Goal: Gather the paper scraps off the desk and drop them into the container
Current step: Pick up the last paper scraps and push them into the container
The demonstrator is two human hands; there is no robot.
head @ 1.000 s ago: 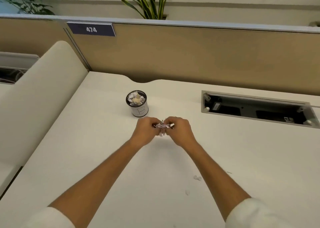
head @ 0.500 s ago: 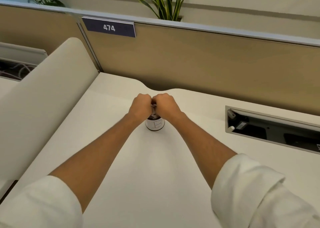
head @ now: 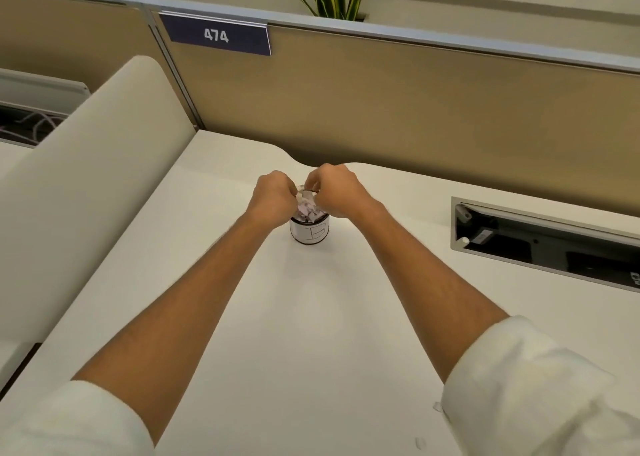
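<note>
A small white container (head: pixel 309 233) with a dark rim and a hand-drawn mark stands on the white desk (head: pixel 311 317). My left hand (head: pixel 273 197) and my right hand (head: pixel 337 192) hover side by side right over its mouth, fingers curled around a bunch of pale paper scraps (head: pixel 306 207). The bunch hangs between the hands and reaches down onto the scraps heaped in the container. Two tiny loose scraps (head: pixel 420 442) lie on the desk by my right sleeve.
A tan partition (head: pixel 381 109) with a "474" label (head: pixel 216 35) closes off the desk's far side. A rectangular cable opening (head: pixel 540 244) is sunk into the desk at the right. A cream curved panel (head: pixel 86 178) borders the left. Plants stand behind the partition.
Both hands carried the bunch of scraps from the desk's middle forward to above the container. They have since parted slightly, so the scraps show between them.
</note>
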